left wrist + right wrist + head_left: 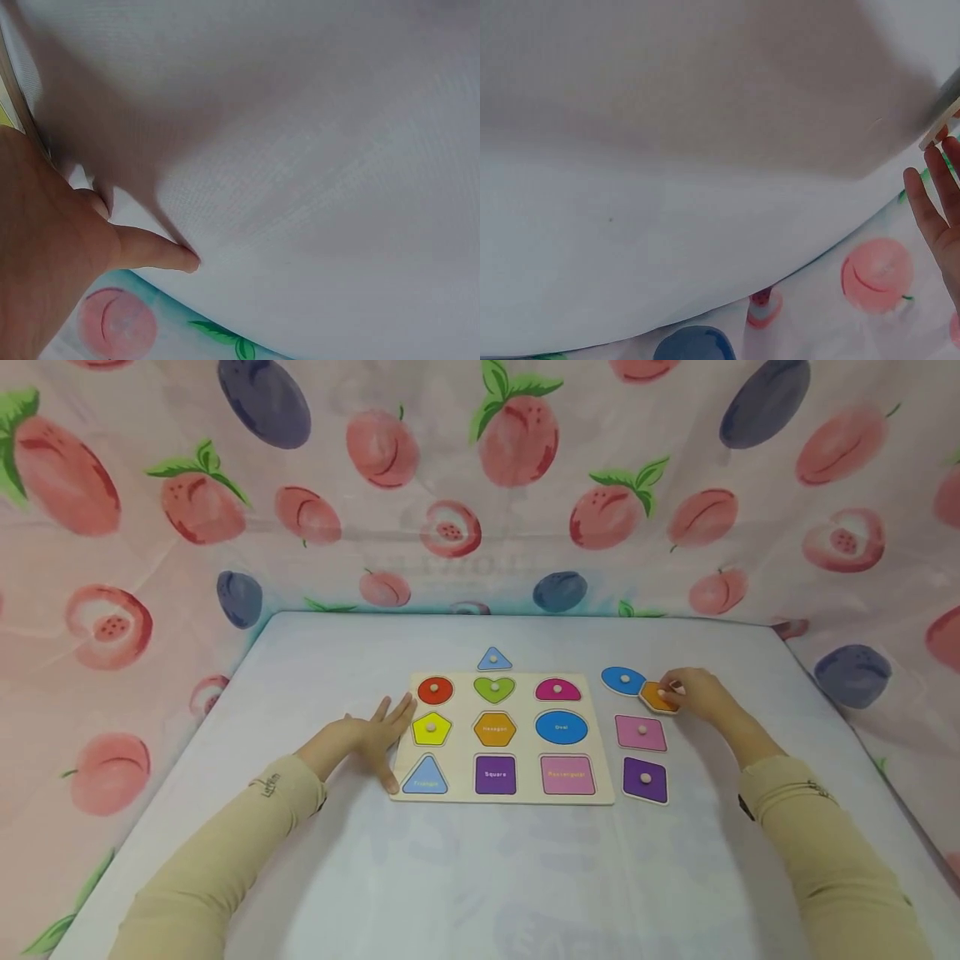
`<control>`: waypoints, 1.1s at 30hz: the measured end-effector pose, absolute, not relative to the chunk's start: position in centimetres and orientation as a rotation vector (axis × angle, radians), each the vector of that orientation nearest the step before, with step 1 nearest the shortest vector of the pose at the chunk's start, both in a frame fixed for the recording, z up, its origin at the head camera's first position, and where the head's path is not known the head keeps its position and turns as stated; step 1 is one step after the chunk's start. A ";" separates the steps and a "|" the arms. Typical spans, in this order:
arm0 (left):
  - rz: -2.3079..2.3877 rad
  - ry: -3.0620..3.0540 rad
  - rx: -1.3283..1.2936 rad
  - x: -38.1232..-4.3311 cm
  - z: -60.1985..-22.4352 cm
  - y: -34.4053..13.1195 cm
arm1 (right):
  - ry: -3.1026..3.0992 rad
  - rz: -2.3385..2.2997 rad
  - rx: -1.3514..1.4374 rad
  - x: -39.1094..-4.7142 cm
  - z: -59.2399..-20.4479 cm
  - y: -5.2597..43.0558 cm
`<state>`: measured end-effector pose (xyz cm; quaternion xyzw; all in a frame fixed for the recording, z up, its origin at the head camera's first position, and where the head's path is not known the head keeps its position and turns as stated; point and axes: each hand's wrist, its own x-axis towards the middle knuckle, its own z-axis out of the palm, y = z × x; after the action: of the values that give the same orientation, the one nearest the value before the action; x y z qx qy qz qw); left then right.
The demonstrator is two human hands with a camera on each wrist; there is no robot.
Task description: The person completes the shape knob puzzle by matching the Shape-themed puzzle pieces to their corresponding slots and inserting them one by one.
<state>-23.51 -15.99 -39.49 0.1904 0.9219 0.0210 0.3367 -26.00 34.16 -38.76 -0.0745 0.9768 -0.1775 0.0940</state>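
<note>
My right hand (697, 693) pinches the knob of an orange hexagon puzzle piece (652, 697), which overlaps the edge of a blue oval piece (617, 677). In the right wrist view, a pale wooden edge (934, 135) shows by the fingers. With fingers spread, my left hand (375, 742) rests along the left edge of the puzzle board (459, 710). The red circle (431, 693), green heart (491, 695), magenta semicircle (553, 696) and yellow pentagon (437, 735) sit in the board with knobs up. Printed words show in its hexagon, oval, triangle, square and rectangle recesses.
Right of the board lie a pink rectangle piece (630, 739) and a purple square piece (637, 789). A light blue triangle piece (486, 665) lies behind the board's far edge. Fruit-patterned cloth (510, 527) hangs behind and beside the white table (450, 877).
</note>
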 end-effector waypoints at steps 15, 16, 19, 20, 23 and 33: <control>0.084 2.404 0.486 -23.4 -39.4 -16.0 | 2.885 -0.526 -0.204 -25.8 -39.2 33.2; 0.086 2.405 0.486 -23.4 -39.4 -16.0 | 2.891 -0.527 -0.204 -25.7 -39.3 33.2; 0.083 2.404 0.484 -23.4 -39.5 -15.9 | 2.904 -0.540 -0.205 -25.7 -39.3 33.2; 0.081 2.405 0.482 -23.3 -39.5 -15.9 | 2.908 -0.543 -0.209 -25.6 -39.4 33.2; 0.082 2.403 0.477 -23.2 -39.3 -15.8 | 2.910 -0.559 -0.211 -25.5 -39.4 33.1; 0.072 2.412 0.479 -23.3 -39.2 -15.9 | 2.928 -0.575 -0.276 -25.7 -39.4 32.4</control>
<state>-23.27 -15.91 -39.24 0.1836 0.9241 0.0277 0.3340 -25.74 32.39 -39.35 -0.0919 0.9745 -0.1912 0.0725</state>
